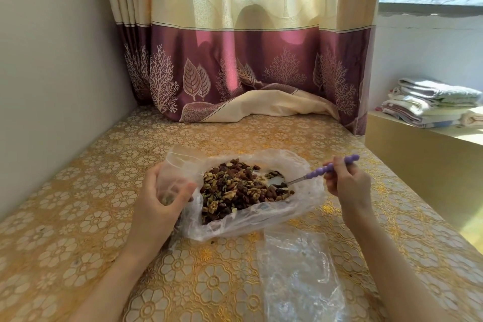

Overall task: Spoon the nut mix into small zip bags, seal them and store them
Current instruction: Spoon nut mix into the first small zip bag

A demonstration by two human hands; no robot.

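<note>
A person sat at a table (78, 217) covered in a gold floral cloth, seen from above through their own eyes. In the middle lay a large clear plastic bag (308, 201), spread open, with a heap of nut mix (235, 191) piled inside it: walnuts, raisins and seeds.

The left hand (159, 198), at the left edge of the heap, curled its fingers and thumb round a small zip bag (177, 172), holding it upright with its mouth open towards the far side. A few pieces seemed to sit in its bottom, though that was hard to make out.

The right hand (347, 185), to the right, pinched the purple beaded handle of a spoon (313, 175). The metal bowl of the spoon rested in the right side of the heap.

The filling step appeared to be in hand, early on. The next move would call for lifting a level spoonful and carrying it left to the bag's mouth without spilling.

More clear bags (300, 277) lay flat nearer the person, on the right. A purple and cream curtain (235, 65) hung at the far side, and folded cloths (433, 102) sat on a ledge to the right.
</note>
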